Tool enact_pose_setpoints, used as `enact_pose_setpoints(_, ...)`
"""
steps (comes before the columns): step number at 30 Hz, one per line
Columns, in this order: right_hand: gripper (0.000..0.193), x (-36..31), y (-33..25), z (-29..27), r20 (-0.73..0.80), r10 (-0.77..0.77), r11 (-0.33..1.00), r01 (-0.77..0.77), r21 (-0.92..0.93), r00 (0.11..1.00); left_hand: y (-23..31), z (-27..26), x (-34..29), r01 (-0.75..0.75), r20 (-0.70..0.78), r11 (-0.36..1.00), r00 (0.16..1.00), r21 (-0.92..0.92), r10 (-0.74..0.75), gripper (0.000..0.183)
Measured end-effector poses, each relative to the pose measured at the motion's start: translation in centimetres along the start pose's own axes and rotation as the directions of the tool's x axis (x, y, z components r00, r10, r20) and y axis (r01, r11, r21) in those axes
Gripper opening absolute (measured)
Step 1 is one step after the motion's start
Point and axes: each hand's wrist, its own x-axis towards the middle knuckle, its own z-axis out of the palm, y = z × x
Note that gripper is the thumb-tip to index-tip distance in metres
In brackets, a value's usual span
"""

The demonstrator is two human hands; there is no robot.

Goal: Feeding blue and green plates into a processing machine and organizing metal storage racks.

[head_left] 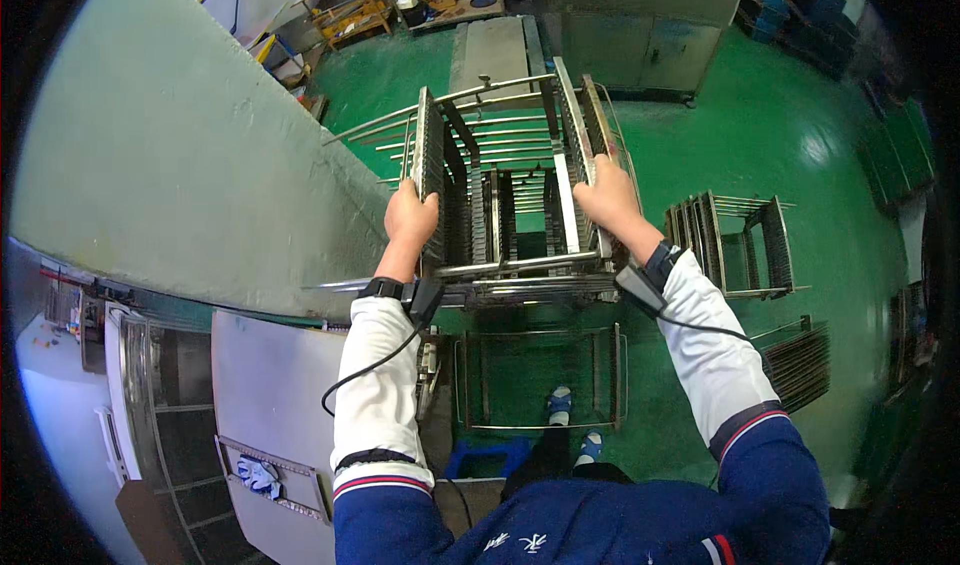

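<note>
In front of me is a metal rack [520,265] with slotted side plates and several long rods across it. My left hand [411,215] is closed round its left side plate [430,155]. On the opposite side, my right hand [608,200] grips the right side plate [570,115], thumb toward the inside. Between the two sides, more slotted bars and rods show lower down; I cannot tell whether they belong to this rack or to another beneath it. Each wrist wears a dark strap with a small device and a cable.
A large grey-green panel [200,135] stands close on the left. Another slotted rack [730,245] sits on the green floor at right, with a stack of dark slats [800,365] nearer me. An open metal frame [540,427] lies by my feet. Cabinets [640,35] stand at the back.
</note>
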Motion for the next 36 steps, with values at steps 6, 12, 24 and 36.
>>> enact_pose_setpoints(6,0.034,0.1,4.8,2.4,-0.002,-0.045,0.998,0.044,-0.043,0.999,1.0,1.6,0.2,-0.023,-0.014,0.999,1.000,-0.033,0.022,0.034)
enact_pose_setpoints(12,0.036,-0.2,4.2,2.2,0.007,0.023,1.000,-0.023,0.009,1.000,1.1,1.3,-0.1,-0.006,-0.018,1.000,1.000,-0.028,0.005,0.033)
enact_pose_setpoints(24,0.051,-1.0,7.5,1.7,-0.348,0.010,1.000,-0.018,-0.021,0.937,0.7,1.9,-0.4,-0.161,-0.211,0.985,0.963,0.056,0.169,0.048)
enact_pose_setpoints(36,0.059,-1.3,10.8,1.2,-0.178,0.095,0.982,-0.063,0.179,0.979,12.5,3.2,-2.7,-0.270,0.100,0.853,0.932,-0.447,0.347,0.066)
